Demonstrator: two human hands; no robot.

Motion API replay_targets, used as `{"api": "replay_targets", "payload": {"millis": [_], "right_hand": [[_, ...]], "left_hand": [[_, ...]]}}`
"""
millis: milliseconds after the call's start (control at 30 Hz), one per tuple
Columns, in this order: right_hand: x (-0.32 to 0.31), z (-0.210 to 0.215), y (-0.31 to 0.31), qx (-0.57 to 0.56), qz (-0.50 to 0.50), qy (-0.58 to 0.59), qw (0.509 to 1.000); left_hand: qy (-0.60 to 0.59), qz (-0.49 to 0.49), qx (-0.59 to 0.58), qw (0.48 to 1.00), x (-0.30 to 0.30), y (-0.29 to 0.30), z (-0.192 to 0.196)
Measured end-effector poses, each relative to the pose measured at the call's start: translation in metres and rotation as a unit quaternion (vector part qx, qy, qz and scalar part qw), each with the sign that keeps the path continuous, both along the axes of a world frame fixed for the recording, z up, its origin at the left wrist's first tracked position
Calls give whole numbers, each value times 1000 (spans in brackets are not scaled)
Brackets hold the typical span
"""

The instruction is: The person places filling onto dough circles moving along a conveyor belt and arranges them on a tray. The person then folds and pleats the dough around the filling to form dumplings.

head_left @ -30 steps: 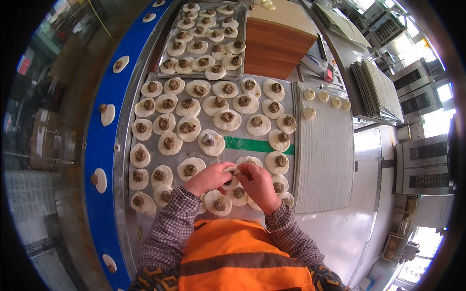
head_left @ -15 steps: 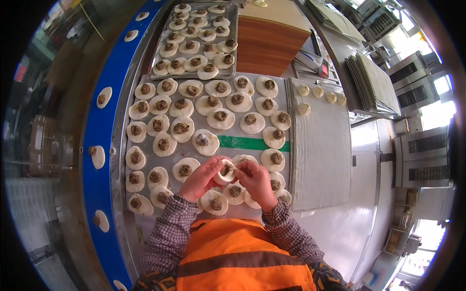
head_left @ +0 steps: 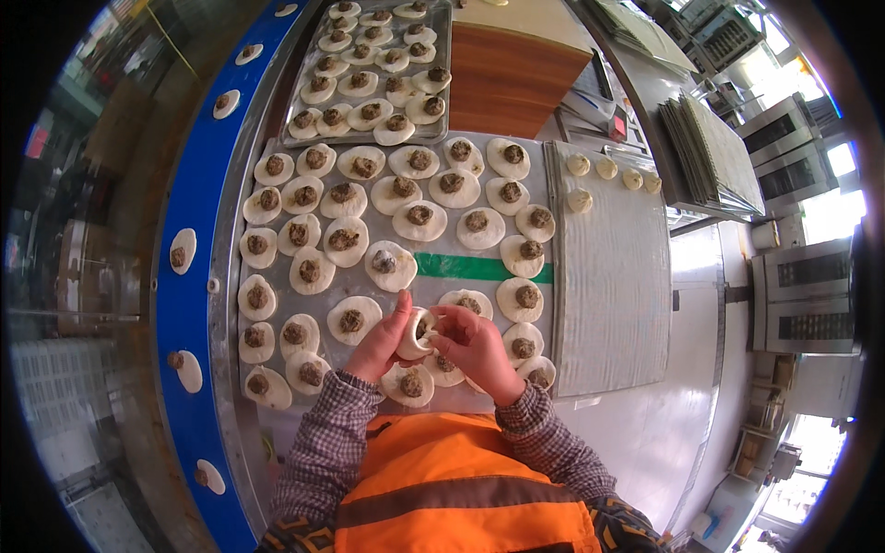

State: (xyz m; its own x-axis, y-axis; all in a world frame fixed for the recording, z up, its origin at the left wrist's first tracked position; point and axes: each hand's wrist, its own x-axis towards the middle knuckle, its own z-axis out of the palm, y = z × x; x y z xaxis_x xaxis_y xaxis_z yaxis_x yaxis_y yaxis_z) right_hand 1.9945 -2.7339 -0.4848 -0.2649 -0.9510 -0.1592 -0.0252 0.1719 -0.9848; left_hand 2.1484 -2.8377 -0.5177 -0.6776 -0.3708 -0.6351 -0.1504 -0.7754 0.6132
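Between my hands is a partly gathered filled bun (head_left: 415, 337), its dough wall drawn up around brown filling that still shows at the top. My left hand (head_left: 381, 342) cups it from the left, thumb raised along its side. With thumb and fingers, my right hand (head_left: 475, 347) pinches the dough rim on the right. Flat dough rounds with filling, such as one floured round (head_left: 390, 266), lie about my hands on the metal table (head_left: 452, 399). Part of a dough round (head_left: 467, 303) shows just beyond my right hand.
Several pleated buns (head_left: 579, 200) sit on a cloth-lined tray (head_left: 608, 295) at the right. A metal tray (head_left: 287, 140) of filled rounds stands at the far side. On the left, a blue conveyor belt (head_left: 198, 304) carries more rounds. A wooden box (head_left: 516, 78) is beyond the table.
The bun has turned and its opening looks narrower, the dough standing higher. My left thumb now points up. The rounds on the blue belt have moved toward me.
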Motion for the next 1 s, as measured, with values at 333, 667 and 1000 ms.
{"api": "replay_targets", "payload": {"millis": [333, 667, 1000], "right_hand": [[11, 0, 1, -98, -19, 187, 977], [15, 6, 0, -170, 9, 188, 967], [14, 15, 2, -110, 24, 214, 970]], "left_hand": [[7, 64, -77, 995, 7, 19, 14], [46, 73, -266, 960, 13, 17, 15], [26, 9, -342, 939, 19, 17, 18]]}}
